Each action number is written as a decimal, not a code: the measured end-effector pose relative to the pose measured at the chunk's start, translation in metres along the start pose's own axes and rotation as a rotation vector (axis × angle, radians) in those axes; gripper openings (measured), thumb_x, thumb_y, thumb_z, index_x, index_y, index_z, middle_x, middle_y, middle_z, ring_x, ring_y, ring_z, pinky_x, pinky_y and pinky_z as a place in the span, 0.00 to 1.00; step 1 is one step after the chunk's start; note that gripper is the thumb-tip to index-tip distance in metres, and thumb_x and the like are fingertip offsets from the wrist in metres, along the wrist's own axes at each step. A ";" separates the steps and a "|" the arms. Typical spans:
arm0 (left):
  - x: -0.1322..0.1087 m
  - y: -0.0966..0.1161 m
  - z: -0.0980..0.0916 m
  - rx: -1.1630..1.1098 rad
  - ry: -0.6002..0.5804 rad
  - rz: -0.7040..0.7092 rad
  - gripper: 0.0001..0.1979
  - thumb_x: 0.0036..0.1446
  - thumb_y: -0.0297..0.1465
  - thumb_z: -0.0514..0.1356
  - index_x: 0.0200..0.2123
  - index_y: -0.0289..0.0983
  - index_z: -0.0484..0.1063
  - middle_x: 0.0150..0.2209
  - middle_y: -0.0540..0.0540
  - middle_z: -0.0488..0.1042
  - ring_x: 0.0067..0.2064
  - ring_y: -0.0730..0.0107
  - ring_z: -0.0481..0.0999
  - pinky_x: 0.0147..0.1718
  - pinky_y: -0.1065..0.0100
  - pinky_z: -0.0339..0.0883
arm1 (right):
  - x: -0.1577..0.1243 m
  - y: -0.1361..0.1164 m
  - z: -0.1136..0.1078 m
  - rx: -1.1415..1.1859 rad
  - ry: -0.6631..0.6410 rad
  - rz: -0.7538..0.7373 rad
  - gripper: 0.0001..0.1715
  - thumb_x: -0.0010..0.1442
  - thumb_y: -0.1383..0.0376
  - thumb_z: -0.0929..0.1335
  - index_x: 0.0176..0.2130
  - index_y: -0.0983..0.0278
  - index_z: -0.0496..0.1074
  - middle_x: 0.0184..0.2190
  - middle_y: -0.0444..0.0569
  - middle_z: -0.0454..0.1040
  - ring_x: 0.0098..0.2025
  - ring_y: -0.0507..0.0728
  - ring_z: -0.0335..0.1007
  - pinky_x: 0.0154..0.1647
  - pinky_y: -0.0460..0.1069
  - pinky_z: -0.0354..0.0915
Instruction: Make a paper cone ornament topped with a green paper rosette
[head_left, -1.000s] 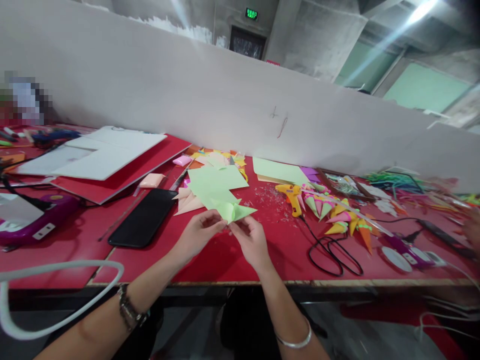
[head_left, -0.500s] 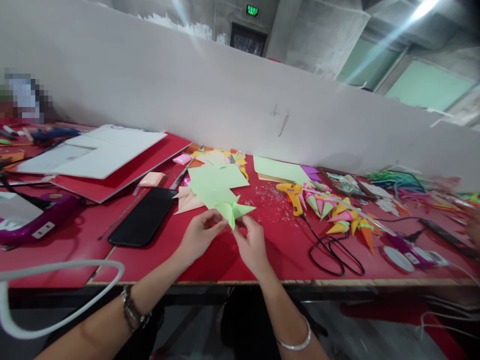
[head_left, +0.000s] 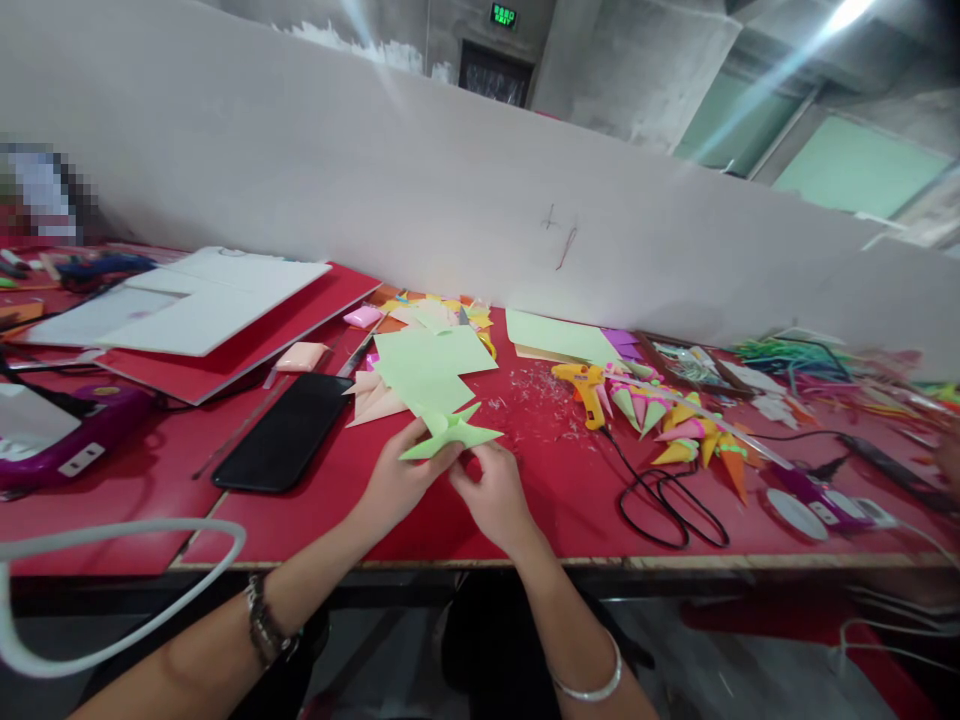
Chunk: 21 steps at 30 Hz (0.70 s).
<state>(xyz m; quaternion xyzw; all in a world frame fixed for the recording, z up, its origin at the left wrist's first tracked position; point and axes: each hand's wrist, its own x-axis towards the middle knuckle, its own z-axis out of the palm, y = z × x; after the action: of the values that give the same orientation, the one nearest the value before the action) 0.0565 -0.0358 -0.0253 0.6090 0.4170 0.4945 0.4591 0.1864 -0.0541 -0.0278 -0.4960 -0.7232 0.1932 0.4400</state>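
Over the red table (head_left: pixel 480 520), my left hand (head_left: pixel 397 480) and my right hand (head_left: pixel 491 490) both pinch a folded light-green paper piece (head_left: pixel 448 435) with pointed corners, held just above the tabletop. The fingers of both hands are closed on its lower edge. Behind it lie flat light-green sheets (head_left: pixel 431 365) and pale peach folded pieces (head_left: pixel 371 400).
A black phone (head_left: pixel 285 432) lies left of my hands, a purple device (head_left: pixel 71 430) further left, white boards (head_left: pixel 187 300) on a red board behind. A yellow glue gun (head_left: pixel 589 390), coloured paper cones (head_left: pixel 690 435) and black cables (head_left: pixel 667 505) lie to the right. A white partition (head_left: pixel 450 190) backs the table.
The green folded piece has been turned from upright to lying flatter, its points now spread left and right; both hands shifted slightly lower and closer together.
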 end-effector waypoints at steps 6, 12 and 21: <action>0.001 -0.001 -0.002 -0.143 0.061 -0.085 0.16 0.46 0.37 0.62 0.36 0.32 0.73 0.38 0.42 0.77 0.40 0.59 0.74 0.41 0.64 0.67 | 0.001 -0.005 0.005 0.293 0.050 0.082 0.09 0.53 0.66 0.64 0.36 0.63 0.70 0.35 0.49 0.73 0.37 0.55 0.69 0.39 0.49 0.65; 0.001 0.006 0.002 -0.225 0.015 -0.159 0.18 0.45 0.37 0.63 0.38 0.32 0.73 0.40 0.42 0.77 0.44 0.58 0.73 0.45 0.61 0.64 | 0.004 -0.006 0.001 0.596 0.213 0.332 0.11 0.52 0.59 0.65 0.36 0.62 0.66 0.29 0.44 0.70 0.30 0.52 0.67 0.30 0.45 0.64; 0.002 0.002 0.000 -0.268 -0.024 -0.155 0.15 0.47 0.36 0.62 0.38 0.34 0.74 0.40 0.44 0.77 0.45 0.60 0.72 0.47 0.63 0.63 | 0.005 -0.003 -0.002 0.553 0.259 0.304 0.07 0.53 0.62 0.66 0.28 0.63 0.63 0.23 0.40 0.63 0.25 0.49 0.61 0.27 0.43 0.59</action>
<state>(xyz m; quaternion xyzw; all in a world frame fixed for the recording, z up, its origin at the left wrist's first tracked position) 0.0569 -0.0339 -0.0232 0.5144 0.3875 0.5013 0.5780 0.1857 -0.0520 -0.0222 -0.4804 -0.4996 0.3807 0.6121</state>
